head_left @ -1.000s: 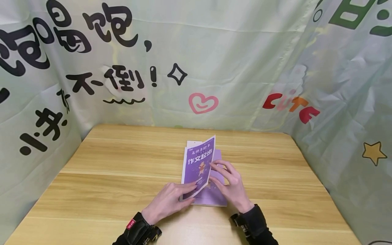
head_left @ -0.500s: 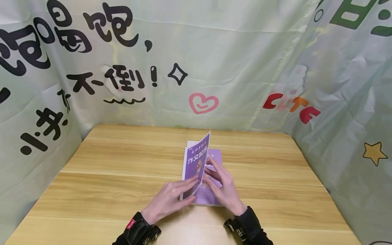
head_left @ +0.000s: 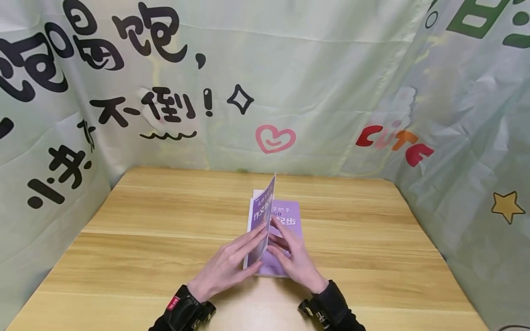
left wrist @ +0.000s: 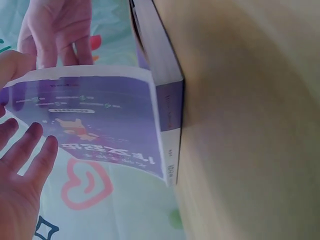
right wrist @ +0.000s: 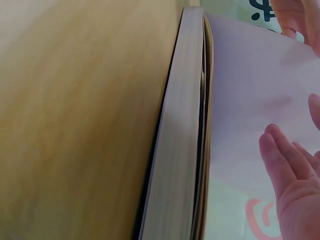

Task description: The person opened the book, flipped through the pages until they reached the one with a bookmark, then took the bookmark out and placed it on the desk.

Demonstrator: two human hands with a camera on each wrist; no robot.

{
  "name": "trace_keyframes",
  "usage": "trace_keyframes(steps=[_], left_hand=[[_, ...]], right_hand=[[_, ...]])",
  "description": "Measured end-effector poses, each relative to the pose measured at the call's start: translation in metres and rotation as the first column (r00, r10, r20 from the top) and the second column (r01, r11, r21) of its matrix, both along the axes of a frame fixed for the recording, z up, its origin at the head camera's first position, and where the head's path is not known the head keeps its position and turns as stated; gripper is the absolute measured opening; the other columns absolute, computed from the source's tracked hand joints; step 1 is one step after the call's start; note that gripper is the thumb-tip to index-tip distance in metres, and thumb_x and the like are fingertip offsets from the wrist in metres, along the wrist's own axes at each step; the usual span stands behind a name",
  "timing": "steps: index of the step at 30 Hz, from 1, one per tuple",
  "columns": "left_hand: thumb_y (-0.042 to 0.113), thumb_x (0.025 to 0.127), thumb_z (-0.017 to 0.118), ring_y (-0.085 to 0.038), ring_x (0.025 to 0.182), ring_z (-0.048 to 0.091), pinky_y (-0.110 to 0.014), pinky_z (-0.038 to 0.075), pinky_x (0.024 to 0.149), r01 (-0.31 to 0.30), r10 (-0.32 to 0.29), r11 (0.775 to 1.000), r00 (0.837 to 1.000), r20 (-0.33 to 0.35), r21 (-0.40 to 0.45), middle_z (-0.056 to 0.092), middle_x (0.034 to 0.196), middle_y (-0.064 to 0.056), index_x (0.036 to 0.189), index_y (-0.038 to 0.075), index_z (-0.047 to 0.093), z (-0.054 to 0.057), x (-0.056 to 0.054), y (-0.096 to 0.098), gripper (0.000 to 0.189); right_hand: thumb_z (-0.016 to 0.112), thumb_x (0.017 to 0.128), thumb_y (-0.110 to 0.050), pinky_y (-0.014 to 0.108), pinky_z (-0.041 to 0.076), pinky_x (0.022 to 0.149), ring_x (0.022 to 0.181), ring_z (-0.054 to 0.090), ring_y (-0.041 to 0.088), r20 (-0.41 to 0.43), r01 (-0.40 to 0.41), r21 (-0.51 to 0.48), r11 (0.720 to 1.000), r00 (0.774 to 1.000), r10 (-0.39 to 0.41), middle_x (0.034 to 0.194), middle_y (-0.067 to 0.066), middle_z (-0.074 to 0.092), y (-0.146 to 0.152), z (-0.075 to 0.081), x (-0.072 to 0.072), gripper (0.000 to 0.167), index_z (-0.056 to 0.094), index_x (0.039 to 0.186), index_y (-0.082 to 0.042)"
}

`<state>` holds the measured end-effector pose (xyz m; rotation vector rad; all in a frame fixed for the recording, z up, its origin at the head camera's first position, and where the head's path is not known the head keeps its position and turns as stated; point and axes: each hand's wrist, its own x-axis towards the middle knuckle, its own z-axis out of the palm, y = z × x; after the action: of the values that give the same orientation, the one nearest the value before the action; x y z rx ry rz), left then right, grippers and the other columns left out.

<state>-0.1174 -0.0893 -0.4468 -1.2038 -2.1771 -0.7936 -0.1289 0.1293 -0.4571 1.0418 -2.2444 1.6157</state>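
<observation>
A purple-covered book (head_left: 285, 209) lies on the table, its front cover (head_left: 265, 200) raised nearly upright along the left spine. My left hand (head_left: 229, 262) is at the cover's printed outer side, fingers extended and spread, thumb low by the near edge. On the inner side, my right hand (head_left: 296, 264) holds its fingers loosely straight close against the cover. The left wrist view shows the cover's print and bear picture between both hands. From the right wrist, the pale inner face (right wrist: 245, 85) and the thick page block (right wrist: 175, 135) are visible. A purple title page shows beneath.
The book rests on a wooden table (head_left: 165, 220) with light grain. A pale printed cloth (head_left: 323, 92) hangs behind and along both sides. Black straps and sleeves (head_left: 182, 308) cover the wrists. A dark cable (head_left: 515, 327) shows at the lower right corner.
The cover has swung from leaning rightward to nearly upright, showing more of the title page. My right hand has moved left with it; my left fingers have shifted slightly upward.
</observation>
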Motion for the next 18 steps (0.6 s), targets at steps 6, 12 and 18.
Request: trace_keyframes(steps=[6, 12, 18], left_hand=[[0.021, 0.088, 0.075, -0.033, 0.130, 0.060, -0.032, 0.053, 0.106, -0.005, 0.006, 1.000, 0.999, -0.037, 0.008, 0.042, 0.157, -0.020, 0.150, -0.001, 0.042, 0.009, 0.000, -0.002, 0.074], [0.021, 0.089, 0.073, -0.031, 0.144, 0.047, -0.028, 0.034, 0.123, -0.033, 0.032, 0.999, 0.990, -0.137, -0.001, 0.045, 0.155, -0.022, 0.147, -0.003, 0.045, 0.016, 0.000, -0.004, 0.069], [0.018, 0.090, 0.068, -0.034, 0.142, 0.048, -0.037, 0.030, 0.126, -0.071, 0.066, 0.997, 0.962, -0.265, -0.009, 0.051, 0.150, -0.022, 0.141, -0.005, 0.052, 0.022, -0.002, -0.005, 0.058]], right_hand=[[0.059, 0.094, 0.008, 0.044, 0.056, 0.099, 0.128, 0.057, 0.046, 0.104, -0.055, 0.022, 0.998, 0.993, 0.053, 0.160, 0.032, 0.028, -0.004, 0.002, 0.004, 0.076, 0.019, 0.158, 0.005], [0.060, 0.097, -0.001, 0.048, 0.052, 0.104, 0.130, 0.057, 0.043, 0.052, -0.069, 0.129, 0.989, 0.997, 0.062, 0.162, 0.028, 0.026, -0.006, 0.001, 0.004, 0.076, 0.018, 0.160, -0.001], [0.063, 0.097, -0.010, 0.049, 0.048, 0.110, 0.139, 0.050, 0.036, 0.015, -0.015, 0.252, 0.968, 1.000, 0.012, 0.163, 0.019, 0.031, -0.007, 0.001, 0.005, 0.077, 0.020, 0.161, -0.008]])
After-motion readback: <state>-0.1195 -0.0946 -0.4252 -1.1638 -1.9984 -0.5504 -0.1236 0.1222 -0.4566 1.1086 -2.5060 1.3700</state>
